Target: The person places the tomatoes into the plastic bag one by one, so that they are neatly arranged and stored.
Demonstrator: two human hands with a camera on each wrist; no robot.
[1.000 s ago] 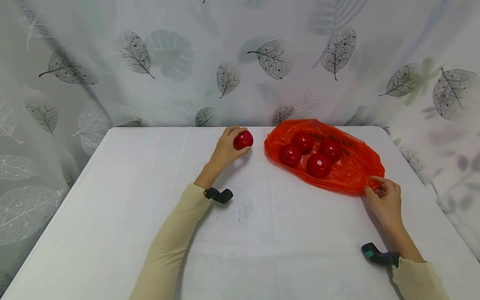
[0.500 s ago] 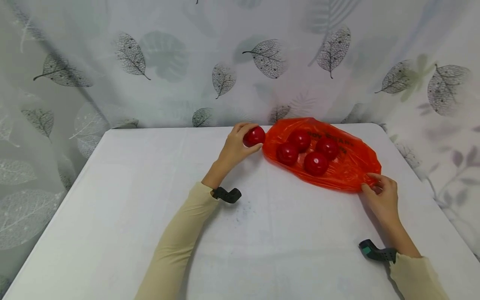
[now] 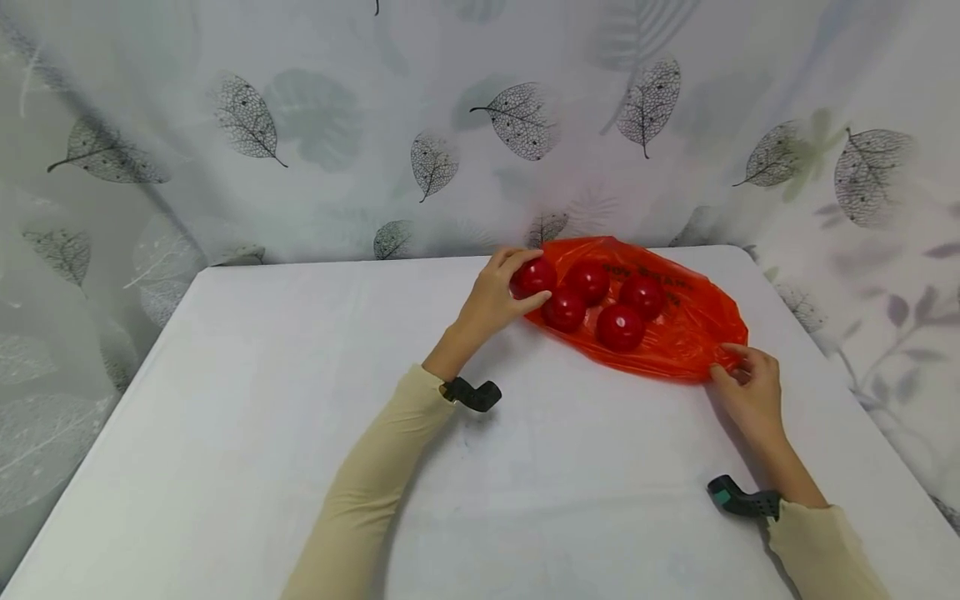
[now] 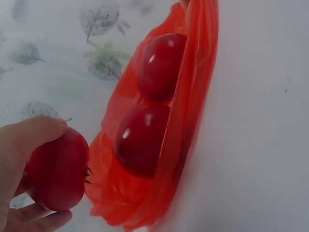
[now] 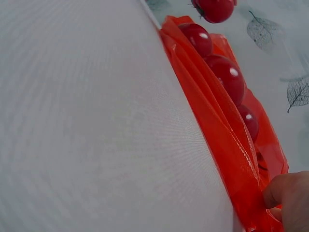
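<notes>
My left hand (image 3: 491,300) grips a red tomato (image 3: 534,277) at the left end of a red plastic bag (image 3: 693,337). In the left wrist view, thumb and fingers curl round this tomato (image 4: 57,169), and its green calyx faces the bag. Several more tomatoes (image 3: 619,327) lie in the bag, partly behind its raised front edge in both wrist views. At the bag's right end, my right hand (image 3: 753,392) pinches the plastic between thumb and fingers. The right wrist view shows the held tomato (image 5: 215,8) above the bag's far end.
A white-covered table (image 3: 585,475) lies under both arms. Behind it hangs a pale curtain (image 3: 330,125) printed with leaves. The bag lies near the table's back edge. Each wrist carries a black strapped device (image 3: 472,394).
My left hand has carried the tomato rightward, from left of the bag to the bag's left end, close to the other tomatoes. My right hand keeps its hold on the bag's right end.
</notes>
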